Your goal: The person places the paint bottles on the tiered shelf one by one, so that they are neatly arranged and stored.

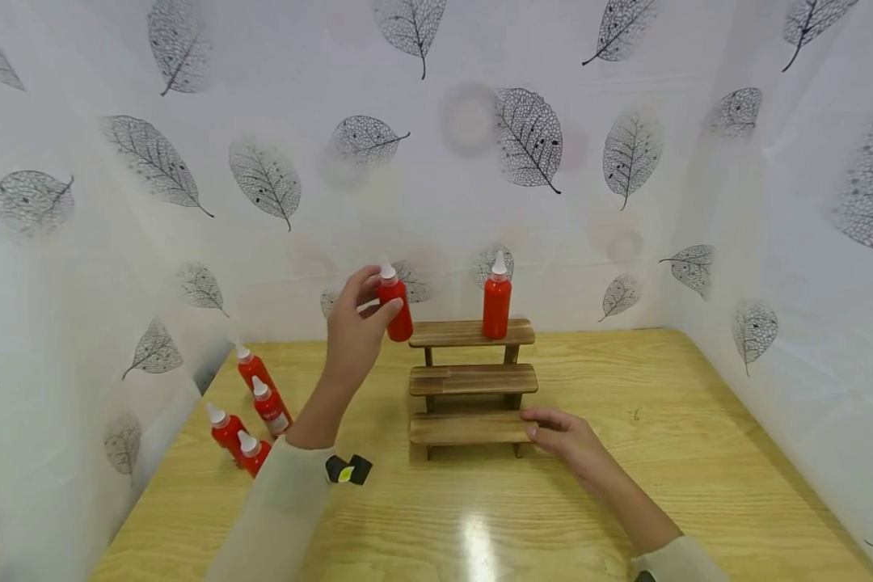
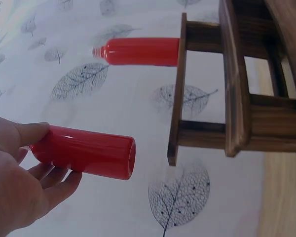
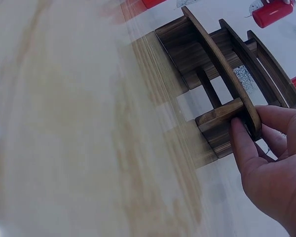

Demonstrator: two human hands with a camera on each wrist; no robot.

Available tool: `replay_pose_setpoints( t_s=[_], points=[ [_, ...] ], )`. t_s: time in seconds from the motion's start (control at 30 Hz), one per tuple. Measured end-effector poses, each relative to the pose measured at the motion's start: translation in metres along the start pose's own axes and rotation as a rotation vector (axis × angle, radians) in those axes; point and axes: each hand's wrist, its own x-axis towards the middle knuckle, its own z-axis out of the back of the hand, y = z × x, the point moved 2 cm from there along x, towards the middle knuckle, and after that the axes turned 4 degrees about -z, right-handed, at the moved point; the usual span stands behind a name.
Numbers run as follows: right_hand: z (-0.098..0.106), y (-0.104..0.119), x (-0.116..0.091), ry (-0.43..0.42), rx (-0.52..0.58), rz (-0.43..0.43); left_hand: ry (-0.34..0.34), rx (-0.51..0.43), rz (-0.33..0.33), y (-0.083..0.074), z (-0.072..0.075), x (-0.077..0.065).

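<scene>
2 hands: left [image 1: 352, 331] pinching white-tipped red bottle [image 1: 400, 322], right [image 1: 569, 440] pinching wooden stand [image 1: 473, 379].

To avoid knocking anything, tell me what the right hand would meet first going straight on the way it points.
The wooden stand, at once: the right hand pinches the right end of its lowest step, so going on would probably push it.

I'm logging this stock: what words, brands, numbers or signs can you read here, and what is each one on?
No text can be read in any view.
Pale label on a red bottle at the head view's left: too small and blurred to read.
No lettering shows on the held bottle or the wooden stand.
</scene>
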Motion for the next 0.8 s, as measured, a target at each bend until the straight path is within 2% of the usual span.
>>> replay_pose_setpoints(
  t_s=[0.17,0.4,0.8],
  points=[
    [0.000,0.001,-0.001,-0.008,-0.010,-0.007,0.069,-0.027,-0.008,-0.004,-0.018,0.009],
    [0.000,-0.001,0.001,-0.026,-0.015,-0.008,0.146,-0.021,0.012,0.001,-0.042,0.019],
    [0.001,-0.001,0.001,-0.049,-0.029,-0.006,0.193,0.014,0.014,0.007,-0.068,0.032]
  ],
)
